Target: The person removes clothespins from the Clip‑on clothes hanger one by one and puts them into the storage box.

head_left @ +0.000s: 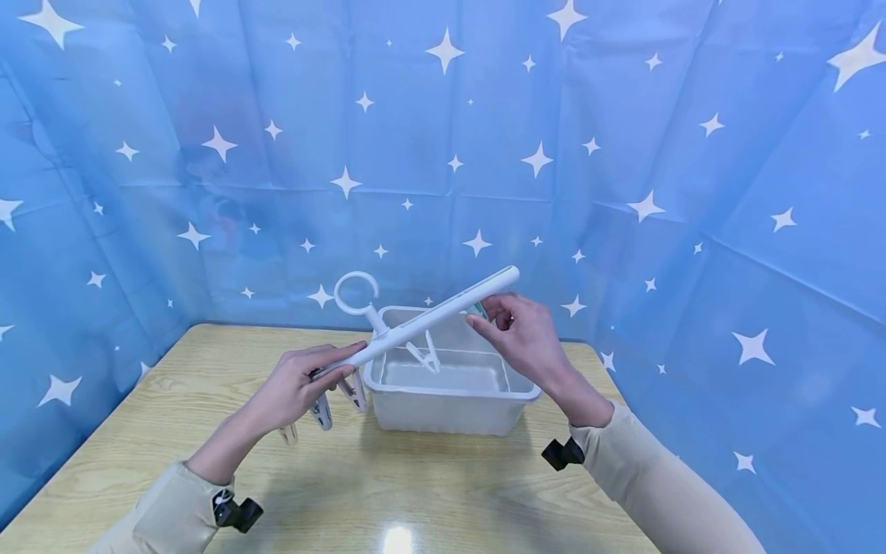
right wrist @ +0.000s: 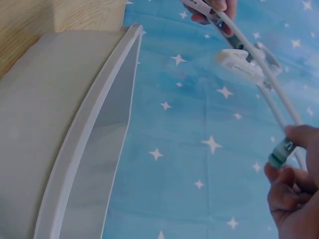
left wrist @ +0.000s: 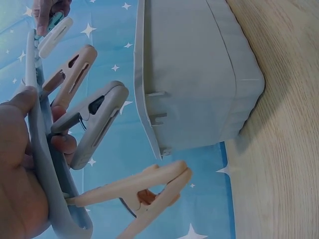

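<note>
Both my hands hold a white hanger bar [head_left: 429, 319]: left hand [head_left: 294, 388] fingers wrapped round its low end, right hand [head_left: 526, 335] fingers pinching a green clip [right wrist: 281, 152] above the tub [head_left: 450, 400].

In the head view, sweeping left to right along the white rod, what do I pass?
Left hand gripping the rod's low end, hanging pegs, ring hook, white tub behind the rod, right hand pinching a green peg.

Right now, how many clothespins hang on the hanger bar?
5: three by the left hand, grey between two beige; white mid-bar; green pinched by the right hand. Others may hide.
</note>
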